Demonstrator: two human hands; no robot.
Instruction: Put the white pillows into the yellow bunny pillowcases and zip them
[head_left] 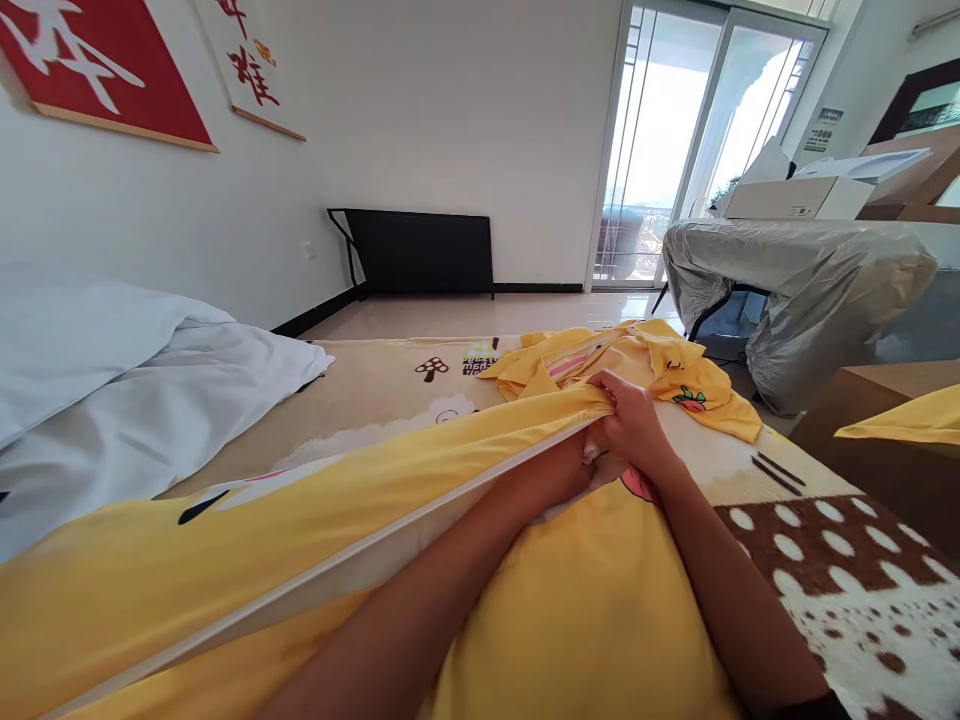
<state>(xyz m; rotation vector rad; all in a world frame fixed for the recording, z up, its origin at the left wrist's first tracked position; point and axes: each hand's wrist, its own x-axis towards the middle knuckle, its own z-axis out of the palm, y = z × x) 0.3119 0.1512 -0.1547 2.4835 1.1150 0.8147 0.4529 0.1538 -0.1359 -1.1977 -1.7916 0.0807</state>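
A long yellow fabric cover [337, 480] with a white inner edge stretches from the lower left to the middle. My right hand [634, 425] is closed on its far end, the thumb and fingers pinching the cloth. Beside it, my left hand [574, 465] reaches under the cloth's edge; its fingers are mostly hidden. More yellow fabric [585, 600] lies between my forearms. Just beyond my hands, a crumpled yellow cloth [645, 365] with a carrot print rests on the patterned bed cover [382, 390].
White bedding [150, 400] is heaped on the left. A black folded frame [420, 250] leans against the back wall. Boxes [802, 198] sit on a plastic-covered piece of furniture [810, 270] at the right, with a brown box [862, 410] nearer. Sliding glass doors [705, 130] stand behind.
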